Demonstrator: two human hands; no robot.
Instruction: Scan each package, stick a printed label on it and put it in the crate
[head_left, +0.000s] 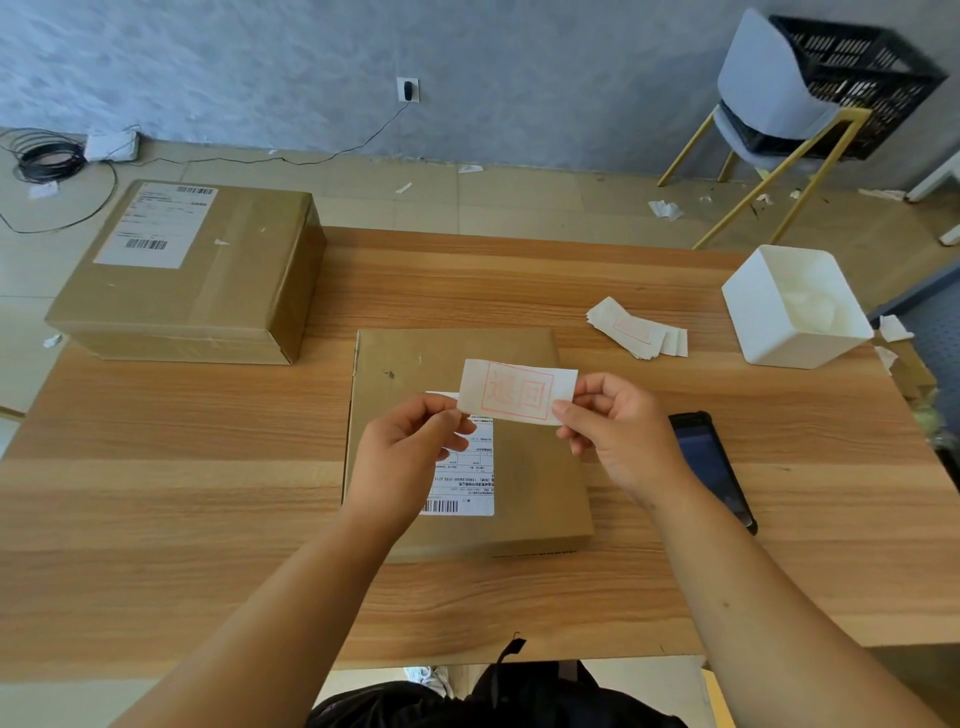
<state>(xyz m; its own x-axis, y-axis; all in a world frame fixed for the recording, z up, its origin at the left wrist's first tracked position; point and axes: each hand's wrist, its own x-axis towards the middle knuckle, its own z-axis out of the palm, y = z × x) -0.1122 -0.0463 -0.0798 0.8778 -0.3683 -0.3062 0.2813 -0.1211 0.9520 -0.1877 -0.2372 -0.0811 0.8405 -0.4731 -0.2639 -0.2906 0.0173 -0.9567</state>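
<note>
A printed label (519, 392), white with a red boxed stamp, is held between two bare hands just above a flat brown package (540, 467) lying on a wooden counter (208, 467). The left hand (410, 447) pinches the label's left edge. The right hand (618, 436) pinches its lower right corner, fingers curled.

The label looks thin, light and floppy, best held by its edges; whether its backing is peeled off is unclear. The package looks stiff and fairly light, easy to lift by its long sides.

A dark handheld scanner (717, 467) lies right of the package, with spare labels (639, 335) and a white tub (795, 312) beyond. A larger box (197, 275) sits at the far left. The black crate (857, 73) rests on a chair (763, 88) by the grey wall, and paper scraps litter the floor.
</note>
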